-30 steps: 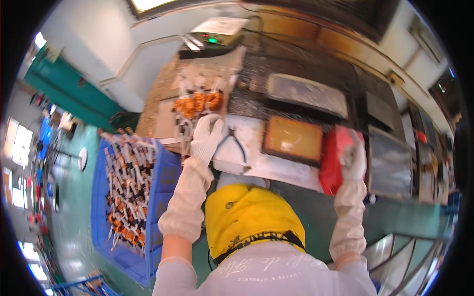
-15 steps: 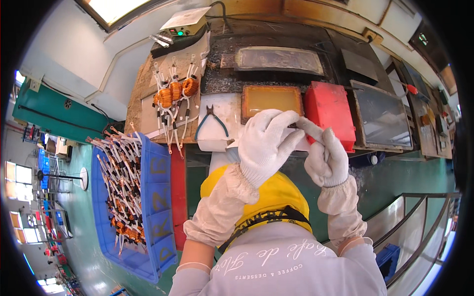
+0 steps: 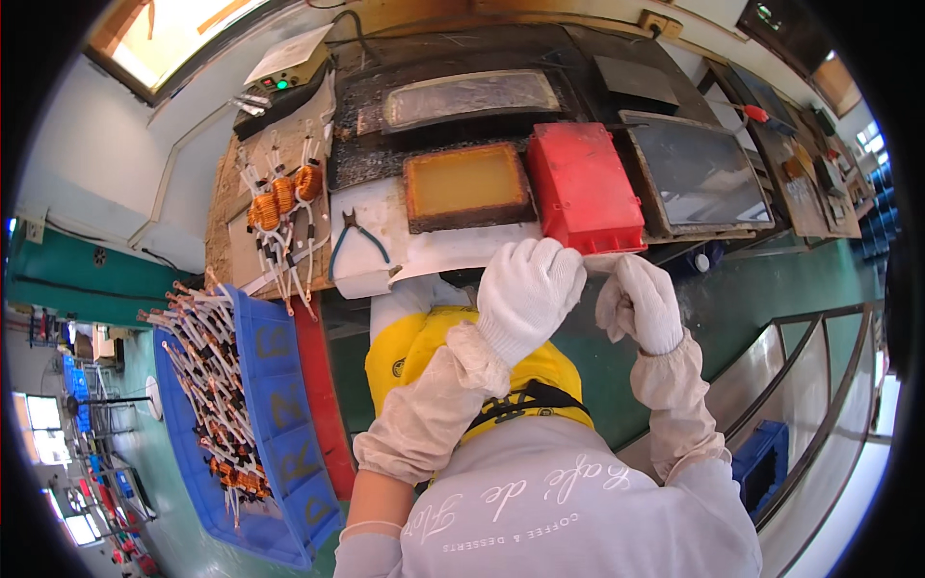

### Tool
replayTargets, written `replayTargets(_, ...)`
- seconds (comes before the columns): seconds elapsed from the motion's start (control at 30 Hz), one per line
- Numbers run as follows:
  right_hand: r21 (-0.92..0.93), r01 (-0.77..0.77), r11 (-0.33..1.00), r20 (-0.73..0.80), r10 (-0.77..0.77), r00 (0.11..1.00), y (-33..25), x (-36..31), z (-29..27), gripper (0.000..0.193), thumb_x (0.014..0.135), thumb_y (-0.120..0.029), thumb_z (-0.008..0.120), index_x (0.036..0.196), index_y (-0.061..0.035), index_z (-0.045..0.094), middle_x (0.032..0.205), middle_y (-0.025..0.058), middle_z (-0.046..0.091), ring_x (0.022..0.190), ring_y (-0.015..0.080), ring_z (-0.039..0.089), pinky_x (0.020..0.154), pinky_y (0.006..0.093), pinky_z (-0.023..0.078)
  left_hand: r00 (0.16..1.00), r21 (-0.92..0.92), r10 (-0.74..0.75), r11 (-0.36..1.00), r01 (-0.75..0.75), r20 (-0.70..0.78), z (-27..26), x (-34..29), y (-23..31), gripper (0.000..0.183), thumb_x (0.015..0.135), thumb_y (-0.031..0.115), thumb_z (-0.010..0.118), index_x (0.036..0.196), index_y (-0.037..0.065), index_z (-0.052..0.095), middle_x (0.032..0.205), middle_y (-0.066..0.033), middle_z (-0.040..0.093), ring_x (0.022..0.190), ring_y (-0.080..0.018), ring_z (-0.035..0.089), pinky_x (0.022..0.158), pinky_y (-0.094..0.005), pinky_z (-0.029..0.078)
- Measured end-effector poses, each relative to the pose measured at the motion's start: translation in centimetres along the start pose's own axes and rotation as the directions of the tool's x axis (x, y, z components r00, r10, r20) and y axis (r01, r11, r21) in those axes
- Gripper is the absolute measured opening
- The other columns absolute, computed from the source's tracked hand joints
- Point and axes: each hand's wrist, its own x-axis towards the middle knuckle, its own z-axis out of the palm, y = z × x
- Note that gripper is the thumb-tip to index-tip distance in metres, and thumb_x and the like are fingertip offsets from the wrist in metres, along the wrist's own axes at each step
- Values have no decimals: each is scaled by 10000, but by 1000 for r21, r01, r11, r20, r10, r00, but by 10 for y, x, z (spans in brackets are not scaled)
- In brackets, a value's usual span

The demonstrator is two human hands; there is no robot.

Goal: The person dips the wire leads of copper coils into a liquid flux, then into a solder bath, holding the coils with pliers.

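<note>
Both of my hands wear white knit gloves and are raised at the table's front edge. My left hand (image 3: pixel 532 297) is closed, its fingertips curled in and turned toward the other hand. Just to its right is my right hand (image 3: pixel 644 304), fingers bent and pressed together. A pale strip (image 3: pixel 600 260), perhaps a glove finger, spans the small gap between them; what the fingertips grip is hidden. Right behind the hands stands a red box (image 3: pixel 586 188). Left of it lies an orange-rimmed rectangular tray (image 3: pixel 466 188) with a dull yellowish surface.
Pliers (image 3: pixel 355 241) lie on white paper. Copper-wound coils (image 3: pixel 281 197) with white leads rest at the table's left. Below them, a blue crate (image 3: pixel 279 405) holds many more. A grey-topped panel (image 3: pixel 699 178) is at right, a control box (image 3: pixel 284 72) at far left, a metal railing (image 3: pixel 771 385) lower right.
The view has shifted, so the table sits further left. My hands have drawn nearer the table edge in view; my right index finger, stretched out before, is now bent, and the left fingers have curled in.
</note>
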Motion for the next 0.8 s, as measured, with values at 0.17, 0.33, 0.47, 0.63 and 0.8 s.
replayTargets(0.17,105,0,994,-287,31,958,26,10,-37,519,999,-388,373,1051,55,638,531,74,551,357,93,405,368,218,327,996,-82,-86,993,87,8,22,-18,9,147,734,114,691,809,108,565,740,-59,553,705,-271,572,647,-385,453)
replayTargets(0.33,196,-7,981,-303,67,951,35,-1,-56,511,1009,-362,356,1070,71,620,509,45,509,336,72,313,348,222,325,969,-243,-63,962,122,240,35,-29,6,102,767,101,664,762,103,563,691,-63,547,676,-307,571,640,-395,457)
replayTargets(0.47,197,-27,980,-302,87,949,49,-4,-61,520,1011,-369,359,1089,78,612,501,42,503,330,71,309,343,221,327,925,-287,-3,950,121,381,41,-24,19,94,770,99,662,827,112,589,747,-59,561,712,-295,578,653,-394,464)
replayTargets(0.63,341,-117,933,-171,184,968,51,-15,-50,543,1017,-386,342,1168,77,582,475,35,470,323,79,315,334,223,317,989,-284,-108,949,132,99,50,-5,34,244,745,161,709,966,142,610,862,-45,568,779,-259,581,688,-381,474)
replayTargets(0.8,429,-146,891,-86,201,976,42,-26,-37,541,1014,-390,345,1181,69,576,474,38,471,312,93,317,330,222,302,984,-241,-50,966,91,170,54,4,30,250,731,207,724,942,131,614,843,-45,570,792,-248,595,677,-370,477)
